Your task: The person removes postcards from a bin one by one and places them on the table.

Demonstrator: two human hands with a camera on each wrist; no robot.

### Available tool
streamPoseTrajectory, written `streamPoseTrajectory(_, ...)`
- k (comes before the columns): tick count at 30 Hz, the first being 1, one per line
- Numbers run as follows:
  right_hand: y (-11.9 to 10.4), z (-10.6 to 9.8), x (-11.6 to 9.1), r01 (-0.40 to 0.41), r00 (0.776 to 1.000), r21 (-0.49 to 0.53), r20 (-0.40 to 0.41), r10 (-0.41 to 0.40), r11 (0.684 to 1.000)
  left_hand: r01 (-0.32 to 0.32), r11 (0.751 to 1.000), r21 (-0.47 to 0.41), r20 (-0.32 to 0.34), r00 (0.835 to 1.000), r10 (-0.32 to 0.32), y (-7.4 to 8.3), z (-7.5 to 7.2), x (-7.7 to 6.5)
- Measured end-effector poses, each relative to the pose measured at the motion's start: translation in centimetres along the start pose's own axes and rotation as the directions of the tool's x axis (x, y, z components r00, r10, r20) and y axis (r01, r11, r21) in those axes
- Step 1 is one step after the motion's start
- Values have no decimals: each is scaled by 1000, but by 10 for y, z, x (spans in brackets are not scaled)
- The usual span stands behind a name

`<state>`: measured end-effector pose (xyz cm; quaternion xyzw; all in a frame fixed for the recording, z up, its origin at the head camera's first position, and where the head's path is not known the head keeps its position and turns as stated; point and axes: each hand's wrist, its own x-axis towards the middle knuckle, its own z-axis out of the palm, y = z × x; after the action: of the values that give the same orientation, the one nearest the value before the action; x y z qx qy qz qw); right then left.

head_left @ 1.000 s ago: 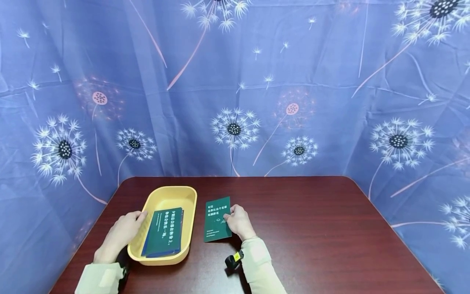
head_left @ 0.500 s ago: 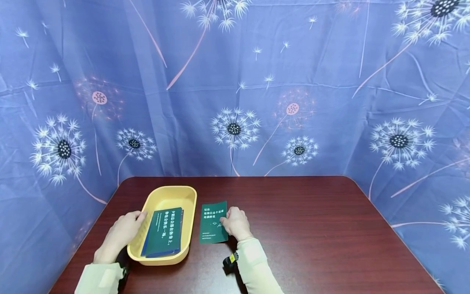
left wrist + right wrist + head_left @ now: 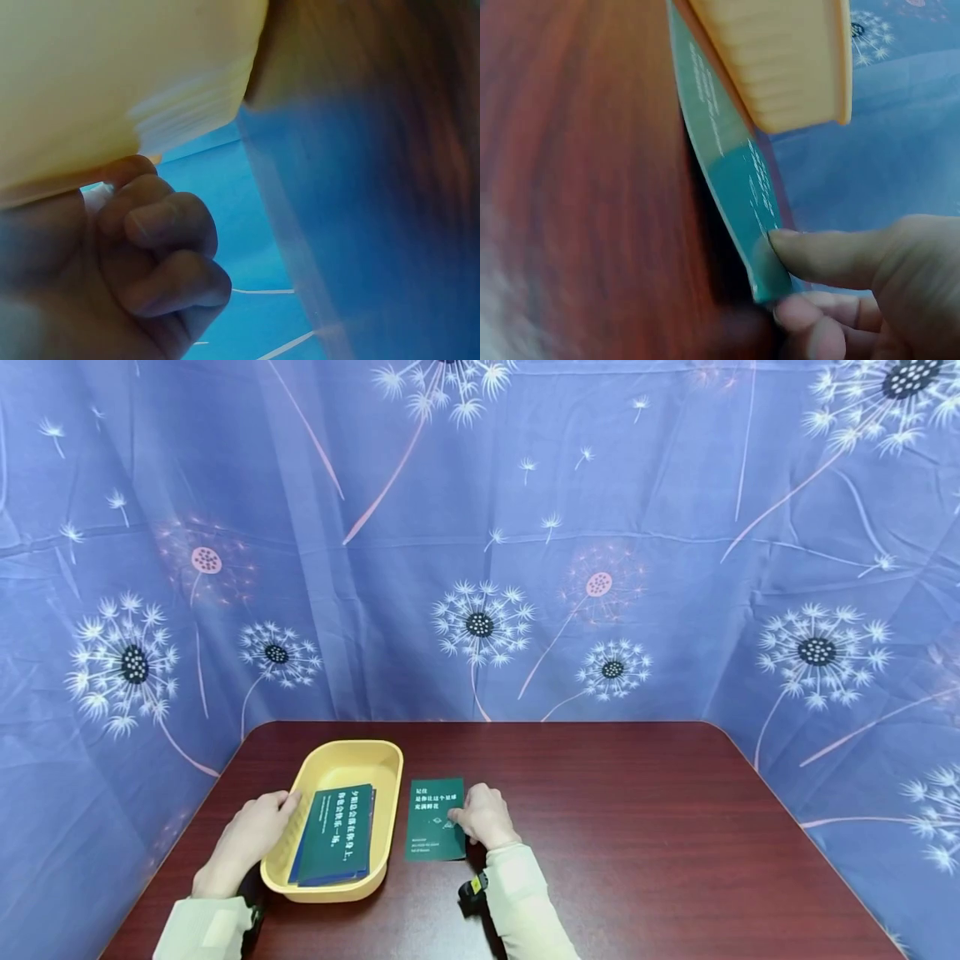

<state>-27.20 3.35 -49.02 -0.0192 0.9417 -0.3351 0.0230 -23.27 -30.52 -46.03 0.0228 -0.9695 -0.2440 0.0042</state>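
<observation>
On the head view I see the left hand point(image 3: 251, 833) gripping the left rim of a yellow rounded plastic tray point(image 3: 337, 893) with printed green and blue cards point(image 3: 341, 835) inside; right of it, the right hand point(image 3: 486, 817) holds a rectangular green card point(image 3: 435, 835) on the red-brown worktop point(image 3: 637, 827). Left wrist view: fingers point(image 3: 176, 225) curled at the tray's edge. Right wrist view: fingers pinching the card's edge.

card point(image 3: 435, 818): green, white-lettered | tray point(image 3: 348, 768): yellow | table point(image 3: 637, 827): red-brown, grained | curtain point(image 3: 420, 552): blue, dandelion-patterned

pale cream sleeves point(image 3: 527, 897) end beside black wrist cameras point(image 3: 471, 902), the right one bearing a yellow label point(image 3: 476, 884).
</observation>
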Motion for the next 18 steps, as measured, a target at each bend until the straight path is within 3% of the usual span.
streamPoseTrajectory(4, 3, -1, 1, -4, 999, 52, 36, 2, 999, 0, 1000, -3, 3, 1000, 0, 1, 0, 0)
streamPoseTrajectory(18, 5, -1, 0, 26, 999, 88, 25, -28, 996, 2, 1000, -6, -5, 1000, -2, -1, 1, 1)
